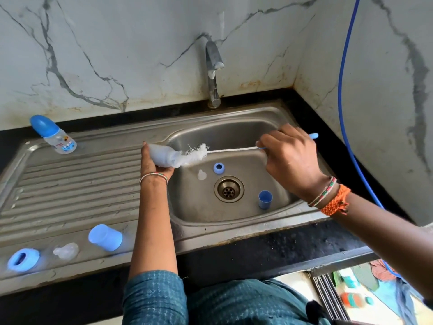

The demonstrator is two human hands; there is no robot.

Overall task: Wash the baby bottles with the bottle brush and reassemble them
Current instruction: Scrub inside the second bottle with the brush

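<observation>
head view, the only one i have. left hand [156, 168] cradles an open baby bottle [161, 157] on its side over the left rim of the sink [234, 114], fingers curled under and behind it, one fingertip showing above the bottle's base. the bottle mouth points right, away from those fingers. right hand [289, 158] grips the bottle brush [232, 150] by its blue handle, fingers wrapped tight round it, the handle tip poking out just past the knuckles. the twisted wire stem runs leftward from the right fingers to the white bristles, which sit at the bottle mouth, partly inside; how deep i cannot tell, it is blurred.

below the two hands, in the basin: a blue collar ring [218, 168] and a clear teat [201, 175] just under the bristles, both near the drain [229, 189]; a blue cap [265, 199] stands under the right wrist.

well left of the left fingers, on the draining board [70, 184]: an assembled bottle [53, 134] with blue cap, upright at the back edge. nearer me than the left forearm, a second blue cap [105, 237], a second clear teat [66, 250] and a second blue ring [23, 259] in a row.

tap [213, 73] stands behind the basin; blue hose [342, 90] hangs beyond the right hand.
</observation>
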